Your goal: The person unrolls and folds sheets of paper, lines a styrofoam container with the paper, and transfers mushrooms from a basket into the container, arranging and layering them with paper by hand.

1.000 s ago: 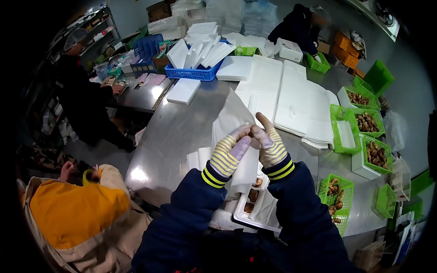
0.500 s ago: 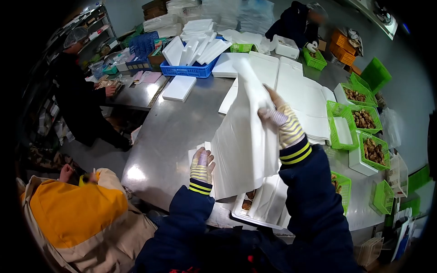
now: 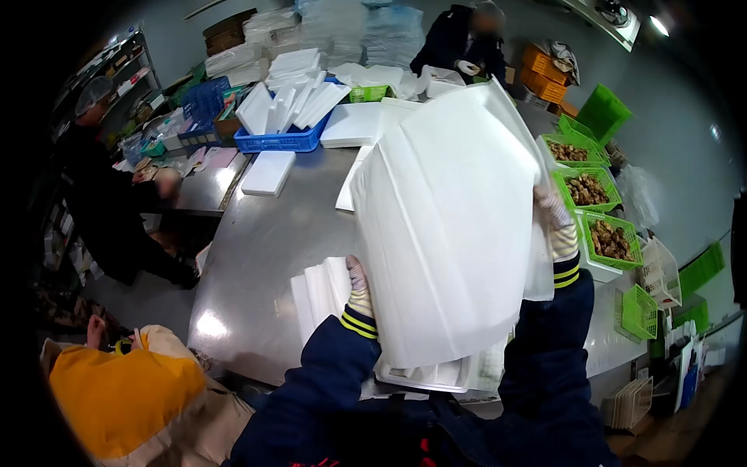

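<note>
A large white sheet (image 3: pixel 447 210), thin and creased, hangs spread between my hands above the table. My right hand (image 3: pixel 555 220), in a striped glove with bare fingertips, grips its right edge, partly hidden by the sheet. At the lower left edge, my left hand (image 3: pixel 359 282) is closed, its fingers mostly behind the sheet. Below, a white foam box (image 3: pixel 424 383) with white lining peeks out near the table's front edge. Folded white sheets (image 3: pixel 317 292) lie just left of my left hand.
Green baskets of brown, knobbly pieces (image 3: pixel 611 240) line the right side. A blue crate (image 3: pixel 280 142) of white foam slabs and a loose white slab (image 3: pixel 268 173) sit at the back left. People work at left, lower left and far back.
The sheet, bunched and upright before, is now spread wide. My right hand has moved right with its edge. The brown pieces seen in the foam box are now hidden, and the view has shifted.
</note>
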Tool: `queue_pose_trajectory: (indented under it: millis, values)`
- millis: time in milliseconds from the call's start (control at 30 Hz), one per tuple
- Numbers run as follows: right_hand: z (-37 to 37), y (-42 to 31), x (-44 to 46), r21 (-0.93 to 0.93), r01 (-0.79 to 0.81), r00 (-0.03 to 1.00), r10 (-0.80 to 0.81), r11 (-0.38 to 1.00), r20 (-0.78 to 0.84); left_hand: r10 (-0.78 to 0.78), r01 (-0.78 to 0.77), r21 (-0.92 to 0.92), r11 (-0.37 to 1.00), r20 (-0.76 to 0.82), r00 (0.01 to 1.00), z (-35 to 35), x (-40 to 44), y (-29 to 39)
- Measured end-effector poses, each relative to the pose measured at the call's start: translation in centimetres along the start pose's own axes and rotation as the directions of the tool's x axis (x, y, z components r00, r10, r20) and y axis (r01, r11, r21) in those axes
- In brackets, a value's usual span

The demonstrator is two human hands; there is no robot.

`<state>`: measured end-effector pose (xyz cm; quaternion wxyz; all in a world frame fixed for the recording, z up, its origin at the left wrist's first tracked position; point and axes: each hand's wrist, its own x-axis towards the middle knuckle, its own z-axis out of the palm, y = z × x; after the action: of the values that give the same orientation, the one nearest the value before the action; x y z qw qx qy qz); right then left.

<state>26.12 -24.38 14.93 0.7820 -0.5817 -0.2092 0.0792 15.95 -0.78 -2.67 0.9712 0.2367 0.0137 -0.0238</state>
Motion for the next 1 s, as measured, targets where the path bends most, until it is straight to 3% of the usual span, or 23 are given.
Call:
queue_pose_trajectory:
  millis: [33, 67, 100, 167, 200, 233, 300, 333, 367, 400, 467, 500, 567, 633, 700, 733, 767, 800, 833, 867, 900, 933, 1000]
  values:
    - [-1.7, 0.9, -0.8, -0.008, 0.005, 1.000, -0.005, 1.000, -0.016, -0.006, 0.008, -0.037, 0.999, 0.051, 0.999, -0.2, 0.1, 0.1]
    - [-3.2, 2.3, -2.0, -0.013, -0.027, 0.997, 0.026, 1.000, -0.076, -0.110, 0.120, -0.193, 0.974, 0.061, 0.992, -2.6, 0.9, 0.2]
    - [-4.8, 3.6, -3.0, -0.014, -0.060, 0.989, 0.058, 0.998, -0.135, -0.126, 0.136, -0.192, 0.972, 0.067, 0.990, -2.6, 0.5, 0.3]
    - [-8.4, 6.5, -4.6, 0.016, -0.056, 0.988, 0.058, 0.998, -0.142, -0.190, 0.197, 0.056, 0.979, -0.115, 0.975, -1.4, -1.0, 0.7]
    - [-9.2, 7.0, -5.5, 0.048, -0.053, 0.989, 0.059, 0.997, -0.133, -0.192, 0.192, -0.016, 0.981, -0.141, 0.971, -0.3, -1.5, 1.0]
    - [-9.8, 7.5, -6.4, 0.049, -0.055, 0.987, 0.062, 0.997, -0.151, -0.152, 0.187, 0.163, 0.969, -0.207, 0.967, 0.1, -1.8, 1.1]
    - [-8.3, 8.1, -7.8, -0.010, -0.052, 0.961, 0.047, 0.999, -0.274, -0.050, 0.126, 0.421, 0.898, -0.188, 0.981, -1.5, -1.6, 0.2]
    - [-6.9, 8.6, -8.3, -0.059, -0.005, 0.946, -0.014, 0.998, -0.324, 0.005, 0.085, 0.458, 0.885, -0.193, 0.981, -1.9, -2.0, -0.6]
    - [-5.5, 9.4, -8.7, -0.041, 0.002, 0.941, -0.016, 0.999, -0.337, 0.024, 0.108, 0.456, 0.883, -0.274, 0.961, -0.8, -2.3, -1.0]
    - [-3.9, 10.4, -9.3, -0.209, -0.054, 0.945, -0.017, 0.976, -0.326, 0.019, 0.101, 0.426, 0.899, -0.268, 0.963, -0.8, -2.6, -1.9]
    - [-0.1, 12.3, -10.6, -0.187, -0.204, 0.948, 0.146, 0.961, -0.283, -0.052, 0.150, 0.364, 0.919, -0.265, 0.963, -2.6, -3.2, -4.1]
    - [2.0, 14.3, -11.6, -0.421, -0.140, 0.979, 0.063, 0.896, -0.192, -0.093, 0.168, 0.300, 0.939, -0.250, 0.964, -1.6, -3.7, -4.9]
    - [5.4, 17.8, -13.1, -0.461, -0.156, 0.987, 0.121, 0.874, -0.105, -0.206, 0.223, 0.110, 0.969, -0.148, 0.967, -2.1, -4.4, -6.2]
    - [7.9, 18.7, -14.7, -0.645, -0.100, 0.991, 0.137, 0.758, 0.007, -0.158, 0.174, 0.175, 0.969, -0.098, 0.983, -3.1, -5.5, -6.8]
    - [8.5, 18.2, -15.7, -0.559, -0.060, 0.970, 0.180, 0.827, 0.162, -0.203, 0.280, 0.351, 0.894, -0.240, 0.949, -4.6, -5.6, -5.1]
    - [8.4, 17.9, -16.2, -0.611, -0.063, 0.964, 0.206, 0.789, 0.166, -0.145, 0.272, 0.327, 0.905, -0.363, 0.921, -5.0, -5.8, -5.1]
    - [8.0, 17.6, -16.8, -0.662, -0.066, 0.959, 0.231, 0.747, 0.166, -0.150, 0.279, 0.326, 0.903, -0.367, 0.918, -4.5, -5.9, -4.9]
    - [7.5, 18.1, -17.3, -0.727, 0.026, 0.992, 0.074, 0.686, 0.105, -0.138, 0.215, 0.204, 0.955, -0.335, 0.932, -3.9, -5.9, -4.9]
    - [6.8, 17.9, -17.6, -0.759, -0.026, 0.998, 0.059, 0.650, 0.017, -0.120, 0.148, 0.071, 0.986, -0.305, 0.945, -3.7, -6.0, -5.0]
    - [6.7, 18.1, -17.7, -0.720, -0.141, 0.988, 0.144, 0.679, -0.058, -0.245, 0.236, -0.068, 0.969, -0.202, 0.948, -3.7, -5.9, -4.8]
    - [6.5, 18.5, -17.7, -0.672, -0.252, 0.966, 0.227, 0.696, -0.127, -0.286, 0.288, -0.032, 0.957, -0.265, 0.921, -3.3, -6.2, -5.0]
    - [6.4, 20.1, -18.2, -0.388, -0.428, 0.901, 0.415, 0.816, -0.122, -0.282, 0.293, -0.005, 0.956, -0.290, 0.915, -2.8, -6.5, -5.5]
    - [6.9, 20.5, -18.8, -0.256, -0.508, 0.860, 0.500, 0.823, -0.100, -0.282, 0.303, 0.020, 0.953, -0.309, 0.908, -2.6, -6.5, -6.0]
